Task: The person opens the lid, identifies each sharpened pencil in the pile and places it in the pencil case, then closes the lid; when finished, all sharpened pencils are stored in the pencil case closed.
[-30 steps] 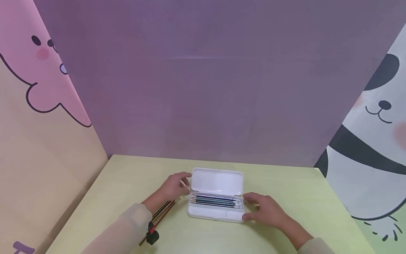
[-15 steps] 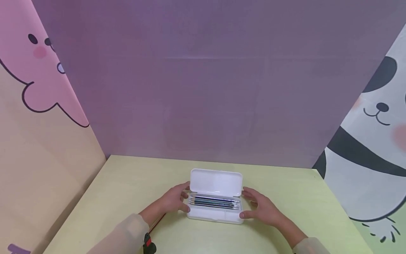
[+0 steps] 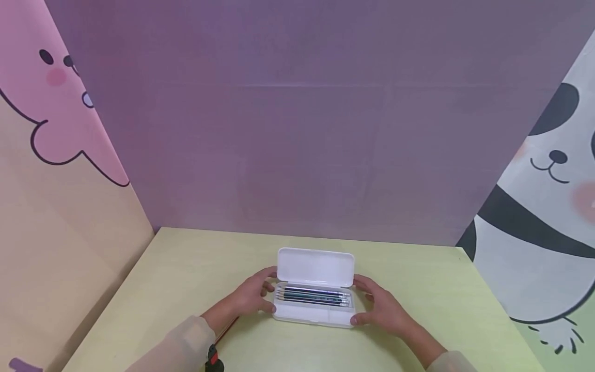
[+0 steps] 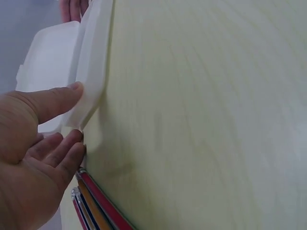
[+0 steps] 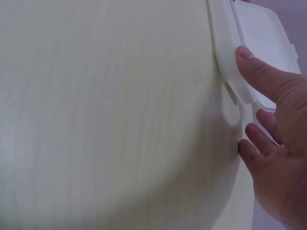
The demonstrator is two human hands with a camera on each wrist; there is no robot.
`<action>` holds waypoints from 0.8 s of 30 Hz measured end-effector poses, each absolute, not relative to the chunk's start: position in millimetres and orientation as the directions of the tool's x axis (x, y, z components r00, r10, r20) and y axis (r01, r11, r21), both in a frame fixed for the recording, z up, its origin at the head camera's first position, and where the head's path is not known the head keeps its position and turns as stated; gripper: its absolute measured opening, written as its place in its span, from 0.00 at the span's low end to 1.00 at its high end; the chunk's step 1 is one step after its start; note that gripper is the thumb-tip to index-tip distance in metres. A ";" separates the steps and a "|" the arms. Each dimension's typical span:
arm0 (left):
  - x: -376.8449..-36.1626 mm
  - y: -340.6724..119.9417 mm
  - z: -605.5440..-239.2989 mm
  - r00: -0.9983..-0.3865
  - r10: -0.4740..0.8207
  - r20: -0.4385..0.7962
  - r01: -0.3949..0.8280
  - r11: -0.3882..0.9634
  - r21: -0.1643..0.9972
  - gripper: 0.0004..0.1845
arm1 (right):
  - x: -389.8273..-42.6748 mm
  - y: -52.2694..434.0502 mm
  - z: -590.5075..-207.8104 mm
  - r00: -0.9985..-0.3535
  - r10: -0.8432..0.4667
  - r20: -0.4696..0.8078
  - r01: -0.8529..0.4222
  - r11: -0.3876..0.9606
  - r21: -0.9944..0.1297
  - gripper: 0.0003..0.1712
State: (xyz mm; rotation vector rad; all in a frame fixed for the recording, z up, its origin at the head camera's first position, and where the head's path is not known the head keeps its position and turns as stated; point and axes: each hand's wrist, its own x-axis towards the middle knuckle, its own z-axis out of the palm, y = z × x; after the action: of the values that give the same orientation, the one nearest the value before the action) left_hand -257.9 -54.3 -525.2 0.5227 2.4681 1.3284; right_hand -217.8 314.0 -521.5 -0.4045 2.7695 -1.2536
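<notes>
A white pencil case point(image 3: 302, 313) lies on the table with its lid point(image 3: 316, 266) raised at the back. Several dark striped pencils point(image 3: 312, 296) are lined up in its rear compartment. My left hand point(image 3: 251, 296) is at the case's left end, its thumb tip point(image 4: 76, 86) against the front side and the other fingers loosely bent beside the end. At the opposite end is my right hand point(image 3: 382, 306), with its thumb point(image 5: 245, 53) on the front corner and the remaining fingers spread, relaxed, next to the end wall.
Several loose pencils point(image 4: 98, 203) lie on the table under my left wrist, mostly hidden in the head view. A black and red object point(image 3: 214, 360) shows at the left cuff. A purple wall point(image 3: 307, 129) stands behind the pale yellow table point(image 3: 200, 248).
My left hand has come forward along the case's left end, its thumb now at the front corner. The right hand has shifted only slightly. The case stays in place with its lid up.
</notes>
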 end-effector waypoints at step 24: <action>-240.6 -66.1 -512.0 -0.859 0.506 -0.081 0.158 0.411 0.898 0.33 | -205.1 318.3 -533.1 -0.962 -0.211 0.174 -0.272 0.676 -0.685 0.44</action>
State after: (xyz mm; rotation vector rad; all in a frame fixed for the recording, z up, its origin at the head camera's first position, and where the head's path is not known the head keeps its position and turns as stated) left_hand -240.6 -66.1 -512.0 0.5727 2.3316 1.4285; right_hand -205.1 318.3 -533.1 -0.4262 2.9485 -1.2262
